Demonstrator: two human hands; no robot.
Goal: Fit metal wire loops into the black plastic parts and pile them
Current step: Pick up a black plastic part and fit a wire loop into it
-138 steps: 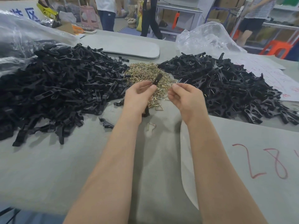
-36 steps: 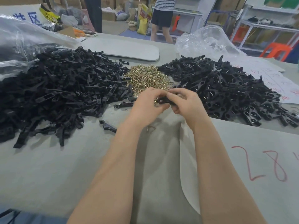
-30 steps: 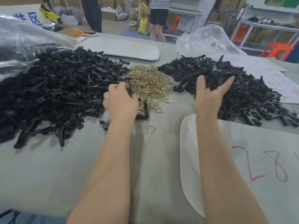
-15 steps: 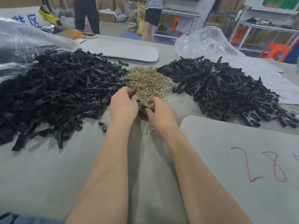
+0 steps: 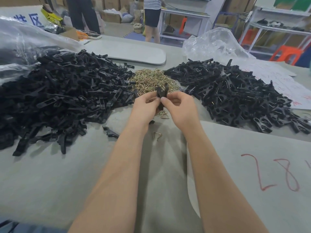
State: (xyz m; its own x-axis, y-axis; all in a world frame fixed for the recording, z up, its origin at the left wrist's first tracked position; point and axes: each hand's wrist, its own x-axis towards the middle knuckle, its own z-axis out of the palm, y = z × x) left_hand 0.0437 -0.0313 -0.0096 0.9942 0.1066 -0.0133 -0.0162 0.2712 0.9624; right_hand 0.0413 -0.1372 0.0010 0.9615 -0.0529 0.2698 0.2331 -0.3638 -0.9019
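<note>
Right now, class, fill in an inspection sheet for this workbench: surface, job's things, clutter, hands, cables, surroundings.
Surface: grey table, with a grey board marked 28 in red at the near right.
Job's things: pile of bare black parts left; heap of wire loops centre; pile of fitted parts right, wire glinting in them.
Clutter: one loose loop and one stray black piece near the wrists; clear plastic bag behind the right pile.
Hands: left hand and right hand both grip one black part above the table.
Cables: nothing seen on the table.
Surroundings: two people standing beyond the table, an orange stool, shelving.
</note>
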